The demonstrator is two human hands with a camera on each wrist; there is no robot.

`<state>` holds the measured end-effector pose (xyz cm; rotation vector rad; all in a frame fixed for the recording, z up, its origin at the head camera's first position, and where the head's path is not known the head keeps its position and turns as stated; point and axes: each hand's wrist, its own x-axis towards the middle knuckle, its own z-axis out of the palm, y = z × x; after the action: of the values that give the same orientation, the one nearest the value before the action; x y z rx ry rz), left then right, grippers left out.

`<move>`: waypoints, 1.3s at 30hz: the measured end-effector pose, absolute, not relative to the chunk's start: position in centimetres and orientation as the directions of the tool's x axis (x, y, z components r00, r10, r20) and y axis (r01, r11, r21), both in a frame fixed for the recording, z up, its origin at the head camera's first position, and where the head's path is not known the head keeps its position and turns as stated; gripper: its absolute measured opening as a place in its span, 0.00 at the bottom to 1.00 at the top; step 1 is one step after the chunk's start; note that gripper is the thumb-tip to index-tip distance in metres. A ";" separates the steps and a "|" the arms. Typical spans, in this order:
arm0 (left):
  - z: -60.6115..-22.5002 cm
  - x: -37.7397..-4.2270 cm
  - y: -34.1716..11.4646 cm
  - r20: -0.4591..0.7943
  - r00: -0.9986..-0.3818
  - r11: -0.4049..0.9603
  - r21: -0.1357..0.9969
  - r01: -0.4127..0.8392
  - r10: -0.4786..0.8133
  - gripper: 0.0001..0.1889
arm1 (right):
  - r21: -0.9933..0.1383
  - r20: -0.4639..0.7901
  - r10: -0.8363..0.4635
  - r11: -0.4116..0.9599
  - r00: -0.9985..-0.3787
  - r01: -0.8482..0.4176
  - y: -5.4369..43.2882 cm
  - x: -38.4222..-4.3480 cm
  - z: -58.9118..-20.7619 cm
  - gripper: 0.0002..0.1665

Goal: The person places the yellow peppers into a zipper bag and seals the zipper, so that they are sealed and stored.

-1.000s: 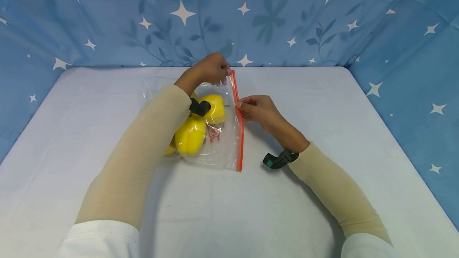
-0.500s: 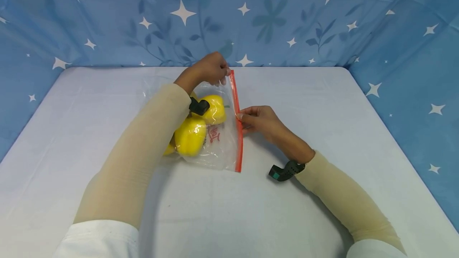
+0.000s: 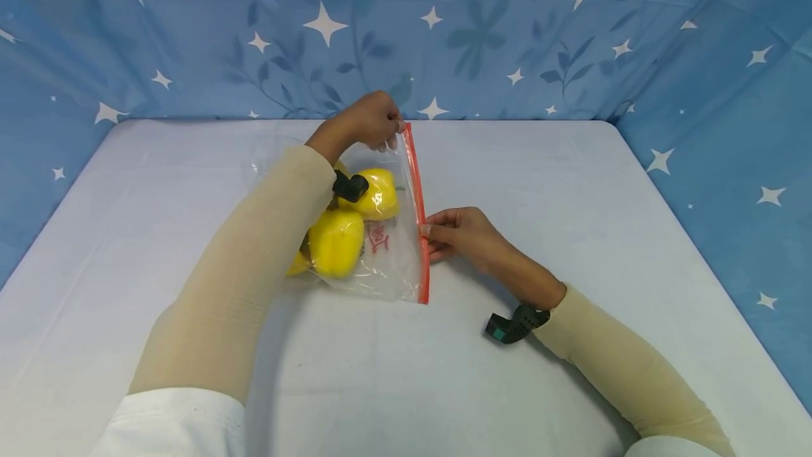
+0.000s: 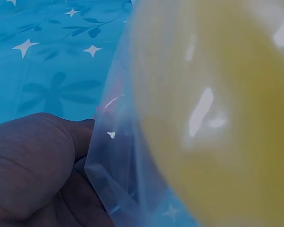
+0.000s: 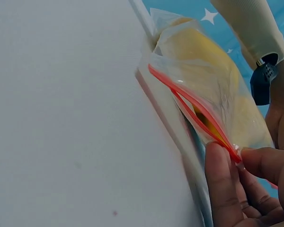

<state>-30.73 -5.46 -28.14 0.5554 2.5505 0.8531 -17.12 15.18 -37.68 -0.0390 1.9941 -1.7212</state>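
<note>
A clear zip-lock bag point(image 3: 396, 266) lies at the middle of the table, its red zip strip point(image 3: 423, 284) facing right. Several yellow bell peppers point(image 3: 336, 244) are inside, partly hidden behind my left forearm. At the far end of the strip, my left hand point(image 3: 370, 122) pinches the bag's corner. Lower down, my right hand point(image 3: 466, 235) pinches the strip between thumb and fingers. In the right wrist view, the two red zip edges point(image 5: 191, 101) stand apart from the fingertips toward the near end. One yellow pepper point(image 4: 217, 113) fills much of the left wrist view through the plastic.
A white-covered table point(image 3: 380, 386) spreads beneath. Behind it and to both sides hangs a blue curtain point(image 3: 476, 34) with white stars. Each wrist carries a small black camera point(image 3: 517, 323).
My right hand has slid along the red zip strip toward the near end, its fingers still pinching. The left hand stays at the far corner, and the bag has barely shifted.
</note>
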 end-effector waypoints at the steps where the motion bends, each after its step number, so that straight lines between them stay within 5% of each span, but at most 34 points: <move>1: -28.1 -30.8 -5.5 -0.239 -0.844 0.736 0.633 0.240 0.480 0.16 | -0.932 -0.356 -0.341 0.202 -0.870 0.302 15.2 -17.0 -37.7 0.16; 39: -27.4 -31.1 -5.8 -0.250 -0.870 0.746 0.641 0.179 0.424 0.16 | -0.901 -0.432 -0.497 0.282 -0.753 0.331 17.5 -13.3 -37.9 0.12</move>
<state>-31.08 -5.80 -27.45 0.4630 2.5637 0.8860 -13.31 17.53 -37.93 -0.1492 1.8723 -1.5469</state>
